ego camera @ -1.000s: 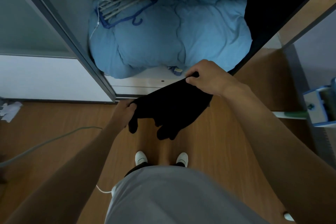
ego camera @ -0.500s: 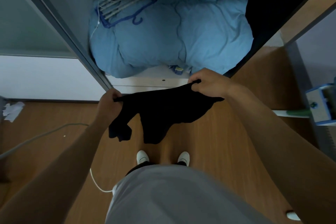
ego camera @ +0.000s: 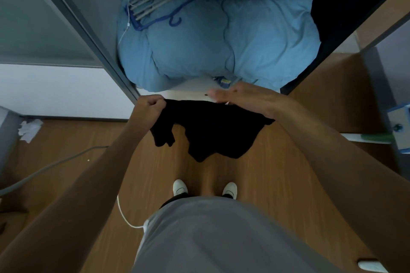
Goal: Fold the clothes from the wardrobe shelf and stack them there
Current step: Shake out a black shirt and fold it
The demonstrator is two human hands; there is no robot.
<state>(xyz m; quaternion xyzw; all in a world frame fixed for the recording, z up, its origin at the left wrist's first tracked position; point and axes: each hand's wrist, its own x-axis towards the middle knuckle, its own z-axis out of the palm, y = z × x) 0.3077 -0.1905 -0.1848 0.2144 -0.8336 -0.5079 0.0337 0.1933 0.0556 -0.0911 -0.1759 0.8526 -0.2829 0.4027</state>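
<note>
Currently the black garment (ego camera: 213,131) hangs in the air over the wooden floor (ego camera: 277,162), just in front of the wardrobe shelf (ego camera: 190,88) where a blue quilt (ego camera: 199,40) lies. The left hand (ego camera: 148,107) pinches one top corner in a curled fist. The right hand (ego camera: 237,97), blurred, lies along the top edge with fingers stretched straight and no clear grip showing. With only one firm hold, the cloth could well sag, twist or slip to the floor, which would spoil a neat fold.

The duvet (ego camera: 217,35) fills the shelf (ego camera: 190,90) at 12 o'clock, hanger (ego camera: 159,6) atop it at 11. Free: the shelf's bare front, a dark gap (ego camera: 346,6) at 1. The garment (ego camera: 213,126) hangs across that front.
</note>
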